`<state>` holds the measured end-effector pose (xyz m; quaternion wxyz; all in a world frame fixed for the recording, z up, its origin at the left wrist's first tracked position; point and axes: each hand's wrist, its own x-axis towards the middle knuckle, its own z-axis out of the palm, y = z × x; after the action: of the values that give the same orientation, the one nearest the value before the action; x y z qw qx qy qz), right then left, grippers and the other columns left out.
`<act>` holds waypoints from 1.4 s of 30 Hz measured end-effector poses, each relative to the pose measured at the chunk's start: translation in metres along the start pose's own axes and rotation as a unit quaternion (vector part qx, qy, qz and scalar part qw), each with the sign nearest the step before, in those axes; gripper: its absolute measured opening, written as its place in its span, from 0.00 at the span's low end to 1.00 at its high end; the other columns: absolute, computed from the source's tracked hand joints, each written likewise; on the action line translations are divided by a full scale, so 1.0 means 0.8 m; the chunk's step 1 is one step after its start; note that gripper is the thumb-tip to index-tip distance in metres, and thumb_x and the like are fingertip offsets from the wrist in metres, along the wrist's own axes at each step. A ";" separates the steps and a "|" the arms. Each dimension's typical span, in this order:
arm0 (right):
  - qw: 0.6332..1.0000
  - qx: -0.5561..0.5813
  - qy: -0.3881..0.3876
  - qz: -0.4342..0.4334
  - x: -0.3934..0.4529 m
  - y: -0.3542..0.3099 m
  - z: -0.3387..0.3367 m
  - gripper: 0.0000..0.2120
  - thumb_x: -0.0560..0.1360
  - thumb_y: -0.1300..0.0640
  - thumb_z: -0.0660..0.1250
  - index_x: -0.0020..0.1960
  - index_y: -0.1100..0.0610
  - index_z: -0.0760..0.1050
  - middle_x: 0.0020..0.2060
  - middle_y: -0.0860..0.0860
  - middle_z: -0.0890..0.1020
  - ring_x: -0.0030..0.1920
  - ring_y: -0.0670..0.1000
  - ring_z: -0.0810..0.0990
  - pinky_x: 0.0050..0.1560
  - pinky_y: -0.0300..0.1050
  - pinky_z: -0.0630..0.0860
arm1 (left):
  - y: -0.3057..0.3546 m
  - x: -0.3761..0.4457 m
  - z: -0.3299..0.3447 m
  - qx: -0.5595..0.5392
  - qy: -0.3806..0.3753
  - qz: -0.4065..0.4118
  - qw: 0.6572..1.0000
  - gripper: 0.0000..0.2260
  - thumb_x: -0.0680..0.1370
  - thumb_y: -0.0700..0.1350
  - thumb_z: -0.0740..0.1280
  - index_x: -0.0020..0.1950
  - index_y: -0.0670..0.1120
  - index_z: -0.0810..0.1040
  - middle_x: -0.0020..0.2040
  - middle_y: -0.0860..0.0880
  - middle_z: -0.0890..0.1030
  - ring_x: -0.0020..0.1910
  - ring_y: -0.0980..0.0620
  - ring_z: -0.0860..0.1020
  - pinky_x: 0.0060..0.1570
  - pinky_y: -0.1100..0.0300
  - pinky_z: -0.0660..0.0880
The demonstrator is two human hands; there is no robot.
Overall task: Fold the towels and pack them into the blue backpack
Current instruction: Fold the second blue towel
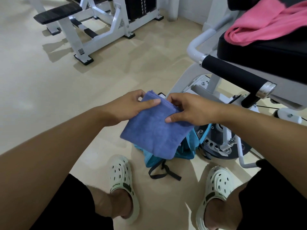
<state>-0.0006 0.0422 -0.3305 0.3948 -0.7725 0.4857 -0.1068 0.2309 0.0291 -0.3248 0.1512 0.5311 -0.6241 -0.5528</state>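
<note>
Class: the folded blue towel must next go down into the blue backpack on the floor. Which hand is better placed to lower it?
Right hand, probably: it pinches the folded blue terry towel directly above the blue backpack; the left hand grips the far corner.

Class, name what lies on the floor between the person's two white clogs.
In the head view, the blue backpack and its black straps lie there, partly hidden under the folded blue towel.

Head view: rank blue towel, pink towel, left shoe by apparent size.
1. Blue towel, though it is held near the camera.
2. Pink towel, cut off by the frame edge, so unsure against the first.
3. Left shoe.
</note>
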 end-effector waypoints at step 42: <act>0.984 0.021 0.019 0.176 0.014 -0.008 0.039 0.07 0.76 0.62 0.64 0.39 0.61 0.70 0.31 0.59 0.74 0.32 0.56 0.71 0.36 0.49 0.70 | -0.012 -0.001 0.082 -0.184 0.022 -0.095 0.978 0.31 0.72 0.23 0.67 0.60 0.57 0.73 0.62 0.39 0.81 0.60 0.39 0.81 0.59 0.38 0.78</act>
<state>0.0263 0.0501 -0.3491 0.4142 -0.6642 0.6194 -0.0606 0.1848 0.0664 -0.3553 0.2066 0.5630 -0.4545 -0.6586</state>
